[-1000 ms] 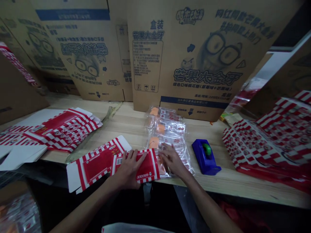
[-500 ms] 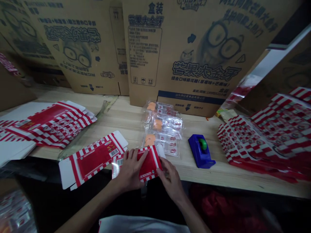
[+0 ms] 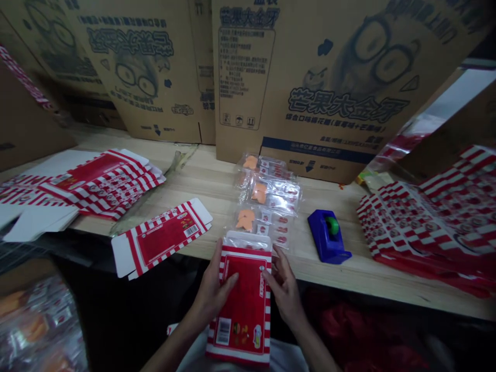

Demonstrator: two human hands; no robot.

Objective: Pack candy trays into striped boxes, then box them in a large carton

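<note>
A red and white striped carton (image 3: 242, 305) is held upright over the table's front edge, its open top toward the table. My left hand (image 3: 214, 290) grips its left side and my right hand (image 3: 285, 289) grips its right side. A clear plastic packet (image 3: 248, 241) sticks out of the carton's top. Just beyond it lie more clear packets with orange pieces (image 3: 263, 199) in a row on the wooden table (image 3: 217, 181).
A flat striped carton blank (image 3: 163, 237) lies left of my hands. A stack of blanks (image 3: 89, 183) sits far left, another large stack (image 3: 434, 222) at right. A blue tape dispenser (image 3: 328, 236) stands right of the packets. Big cardboard boxes (image 3: 310, 77) line the back.
The carton was lying flat under my left hand; both hands have lifted it off the table, turned it lengthwise and pulled it toward me, with a packet now at its top.
</note>
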